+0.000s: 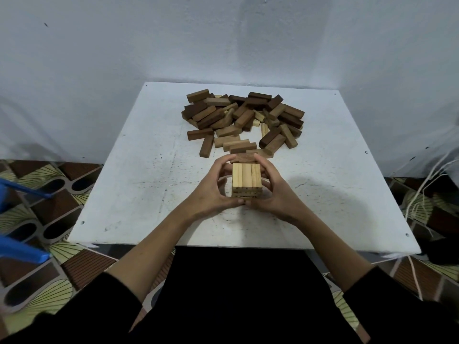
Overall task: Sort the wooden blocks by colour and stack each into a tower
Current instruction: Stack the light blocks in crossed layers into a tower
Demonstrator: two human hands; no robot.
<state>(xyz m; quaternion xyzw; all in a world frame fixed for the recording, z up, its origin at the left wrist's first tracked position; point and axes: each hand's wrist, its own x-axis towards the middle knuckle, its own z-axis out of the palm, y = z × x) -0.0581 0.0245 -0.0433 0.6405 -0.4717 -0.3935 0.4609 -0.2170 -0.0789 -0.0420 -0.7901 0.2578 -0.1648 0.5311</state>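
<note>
A short tower of light wooden blocks (246,179) stands near the middle of the white table (139,184), three blocks across on top with more layers below. My left hand (213,187) cups its left side and my right hand (275,189) cups its right side, fingers curled around it, thumbs meeting at its near base. Behind the tower lies a loose heap of mixed blocks (243,117) in dark, medium and light brown.
A pale wall stands right behind the table. Patterned floor tiles surround it. Blue plastic parts (22,249) jut in at the left edge. White cords (422,194) hang by the table's right side. My dark lap fills the near edge.
</note>
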